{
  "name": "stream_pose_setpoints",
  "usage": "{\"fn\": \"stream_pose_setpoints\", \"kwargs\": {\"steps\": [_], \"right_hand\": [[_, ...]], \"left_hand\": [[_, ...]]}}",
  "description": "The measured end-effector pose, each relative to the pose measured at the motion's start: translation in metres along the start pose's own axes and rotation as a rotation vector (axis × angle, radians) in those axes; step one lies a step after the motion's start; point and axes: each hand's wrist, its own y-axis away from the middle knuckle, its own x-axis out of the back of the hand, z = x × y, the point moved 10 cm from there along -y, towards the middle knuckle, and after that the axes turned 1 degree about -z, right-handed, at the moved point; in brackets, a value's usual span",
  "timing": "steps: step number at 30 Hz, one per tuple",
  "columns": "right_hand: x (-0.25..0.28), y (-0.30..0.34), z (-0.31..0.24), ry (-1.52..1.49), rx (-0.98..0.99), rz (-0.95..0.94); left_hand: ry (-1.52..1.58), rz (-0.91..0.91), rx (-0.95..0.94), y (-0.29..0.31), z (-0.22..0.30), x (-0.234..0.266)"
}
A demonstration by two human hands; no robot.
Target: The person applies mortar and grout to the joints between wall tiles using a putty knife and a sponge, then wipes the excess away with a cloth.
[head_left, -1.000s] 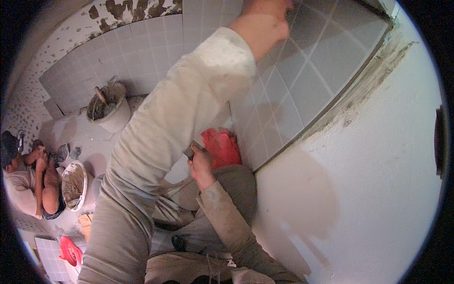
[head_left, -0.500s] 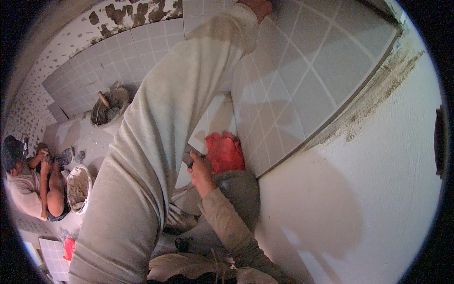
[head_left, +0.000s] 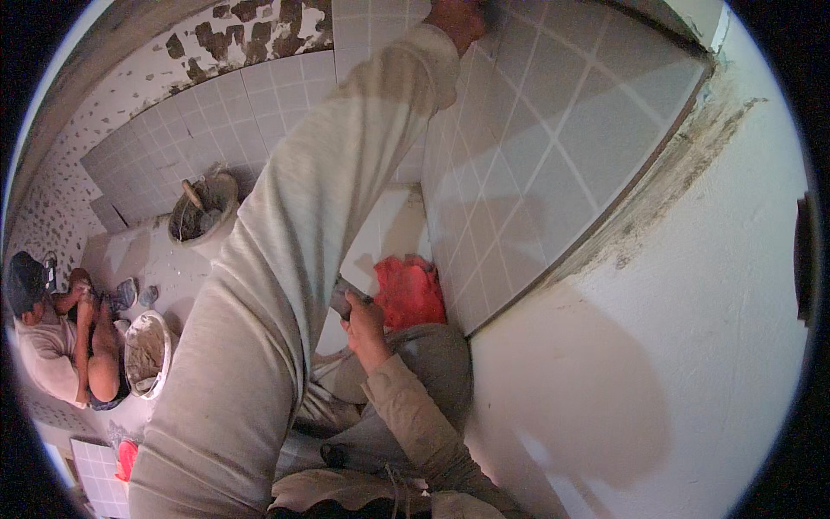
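Observation:
My left arm, in a loose beige sleeve, stretches up across the view. At its end my left hand (head_left: pixel 456 21) is against or close to the grey tiled wall (head_left: pixel 562 130); its fingers are dark and cut off by the top edge, so their pose is hidden. Low in the middle, my right hand (head_left: pixel 364 323) is closed around a dark grey, block-shaped object (head_left: pixel 347 298), whose kind I cannot make out. Just beyond that hand a crumpled red bag or cloth (head_left: pixel 408 290) lies between my grey-trousered leg (head_left: pixel 437 359) and the tiles.
A bucket (head_left: pixel 226 197) with grey mortar and a wooden-handled tool stands by the far tiled wall. Nearer left is a white bucket (head_left: pixel 164 381) of mortar, beside a seated person (head_left: pixel 52 346). Bare white wall (head_left: pixel 588 372) rises close on my right.
The view has shifted slightly. My right hand has turned a little, and more of the grey object shows. My left hand stays high by the tiles.

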Motion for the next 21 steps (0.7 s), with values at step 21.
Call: {"fn": "stream_pose_setpoints", "kwargs": {"steps": [21], "right_hand": [[-0.004,-0.002,0.008,0.013,-0.069,-0.057]], "left_hand": [[1.265,-0.142,0.389,-0.020,-0.011,-0.046]]}}
